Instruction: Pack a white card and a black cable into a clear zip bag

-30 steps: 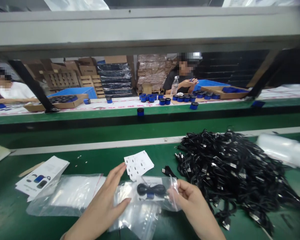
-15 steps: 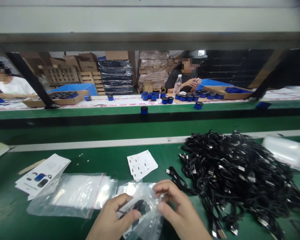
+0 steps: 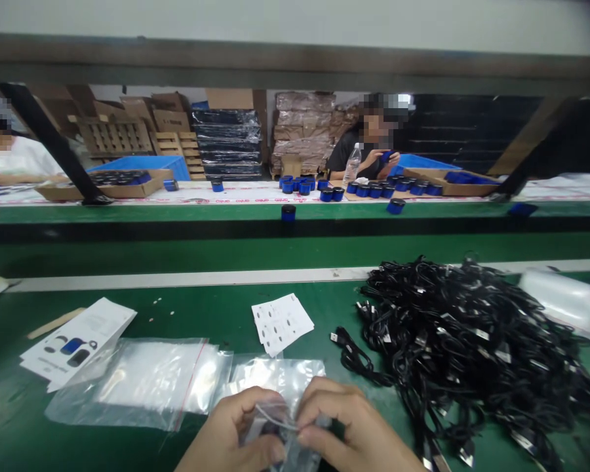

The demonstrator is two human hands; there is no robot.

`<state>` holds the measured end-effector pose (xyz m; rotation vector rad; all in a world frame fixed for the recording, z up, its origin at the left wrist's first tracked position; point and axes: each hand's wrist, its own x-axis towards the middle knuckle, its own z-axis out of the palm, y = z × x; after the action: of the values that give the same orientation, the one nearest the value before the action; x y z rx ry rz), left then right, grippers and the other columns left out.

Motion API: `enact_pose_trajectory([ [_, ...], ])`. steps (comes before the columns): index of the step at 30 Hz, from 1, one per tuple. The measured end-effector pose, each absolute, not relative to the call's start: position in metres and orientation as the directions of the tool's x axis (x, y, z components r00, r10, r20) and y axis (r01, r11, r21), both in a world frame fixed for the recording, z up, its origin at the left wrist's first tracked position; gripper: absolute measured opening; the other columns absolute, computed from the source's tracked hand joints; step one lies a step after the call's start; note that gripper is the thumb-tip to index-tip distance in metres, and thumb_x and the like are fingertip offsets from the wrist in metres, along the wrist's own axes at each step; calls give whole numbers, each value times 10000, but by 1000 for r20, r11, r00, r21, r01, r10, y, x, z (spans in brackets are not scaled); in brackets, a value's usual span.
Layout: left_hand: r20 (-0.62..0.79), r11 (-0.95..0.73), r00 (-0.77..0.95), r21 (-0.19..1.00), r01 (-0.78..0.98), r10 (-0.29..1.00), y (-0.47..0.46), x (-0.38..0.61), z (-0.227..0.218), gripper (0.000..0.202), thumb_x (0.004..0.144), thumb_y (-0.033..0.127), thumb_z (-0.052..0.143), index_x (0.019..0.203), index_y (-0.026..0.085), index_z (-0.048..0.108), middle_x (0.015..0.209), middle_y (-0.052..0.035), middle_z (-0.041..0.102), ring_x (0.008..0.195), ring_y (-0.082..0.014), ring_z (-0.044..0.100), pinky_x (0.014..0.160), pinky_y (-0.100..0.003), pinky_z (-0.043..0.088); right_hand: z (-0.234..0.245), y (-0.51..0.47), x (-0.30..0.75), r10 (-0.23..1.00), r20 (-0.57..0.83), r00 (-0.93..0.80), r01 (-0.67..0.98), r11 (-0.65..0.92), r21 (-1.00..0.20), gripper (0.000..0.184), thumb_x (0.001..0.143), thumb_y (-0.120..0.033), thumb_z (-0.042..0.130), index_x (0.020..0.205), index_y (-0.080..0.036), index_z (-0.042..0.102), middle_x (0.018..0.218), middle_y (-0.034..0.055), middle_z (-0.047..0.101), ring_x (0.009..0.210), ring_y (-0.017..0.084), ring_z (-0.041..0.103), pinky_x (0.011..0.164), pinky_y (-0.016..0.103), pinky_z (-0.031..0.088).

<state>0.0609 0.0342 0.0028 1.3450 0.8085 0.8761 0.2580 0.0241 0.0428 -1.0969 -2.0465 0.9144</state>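
Both my hands hold a clear zip bag (image 3: 281,426) low in front of me, with something dark inside that I cannot make out clearly. My left hand (image 3: 240,429) pinches the bag's left side between thumb and fingers. Close beside it, my right hand (image 3: 347,419) grips the bag's top edge with closed fingers. Flat clear plastic bags (image 3: 147,380) lie just beyond and to the left. Past my hands rests a small stack of printed sheets (image 3: 281,322). A single bundled black USB cable (image 3: 356,357) lies to the right of the sheets.
A large heap of black cables (image 3: 462,341) covers the right side, with a roll of clear plastic (image 3: 565,301) behind it. Leaflets (image 3: 78,341) lie at left. Across the raised ledge stand several blue-and-black round items (image 3: 288,212); two people work there.
My hands have drawn closer together on the bag. My right hand has come down and left and now pinches the bag's edge. The camera view has shifted slightly.
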Motion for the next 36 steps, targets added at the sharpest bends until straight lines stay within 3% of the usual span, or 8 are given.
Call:
enact_pose_trajectory([
  [3,92,-81,354,996,-45,931,35,65,-1,286,725,445,700,725,159,694,658,-4,613,641,-134,535,604,-222,385,36,26,250,889,228,-397,404,392,-827,99,767,-97,658,760,-194,679,725,-11,623,726,144,583,674,221,411],
  [5,134,-116,312,990,-78,940,37,68,-7,261,733,421,698,708,161,700,650,-5,619,618,-128,531,583,-218,379,31,27,247,908,225,-352,372,357,-857,85,763,-110,638,733,-188,655,710,-7,611,706,149,570,667,236,411],
  [9,176,-165,216,984,-68,960,37,72,-14,254,727,412,697,673,164,701,631,-8,616,607,-130,529,574,-215,380,18,28,243,947,191,-256,219,250,-943,180,727,-181,634,898,-186,579,723,-9,584,680,155,554,630,250,415],
  [13,158,-149,144,986,-75,977,34,75,-14,283,750,448,665,676,174,666,597,29,545,573,-101,478,548,-190,361,12,28,243,967,142,-211,276,199,-940,131,784,-284,590,719,-171,575,636,-9,546,631,149,517,601,246,391],
  [19,183,-179,84,983,-50,979,32,69,-3,223,782,405,632,704,205,693,681,27,550,589,-90,494,534,-162,385,21,24,246,958,202,-202,328,260,-908,159,818,-289,552,715,-174,589,681,-1,584,659,150,536,621,228,399],
  [24,168,-200,190,966,166,967,36,57,2,191,782,353,623,686,210,704,692,5,579,601,-115,536,536,-177,417,24,21,249,947,261,-188,385,315,-867,192,828,-281,535,670,-175,561,653,-4,558,636,145,521,608,229,392],
  [27,241,-285,186,921,267,952,35,54,0,203,791,327,616,639,207,675,655,6,584,604,-124,555,552,-185,419,25,20,248,934,303,-191,408,356,-840,204,835,-282,522,664,-175,553,649,-2,545,631,143,513,605,231,390],
  [36,415,-442,155,867,232,896,31,66,-5,175,819,265,561,675,181,615,684,-12,568,668,-156,570,629,-246,389,12,26,251,882,352,-313,473,467,-748,188,828,-287,508,685,-198,591,641,-2,590,598,137,558,574,203,430],
])
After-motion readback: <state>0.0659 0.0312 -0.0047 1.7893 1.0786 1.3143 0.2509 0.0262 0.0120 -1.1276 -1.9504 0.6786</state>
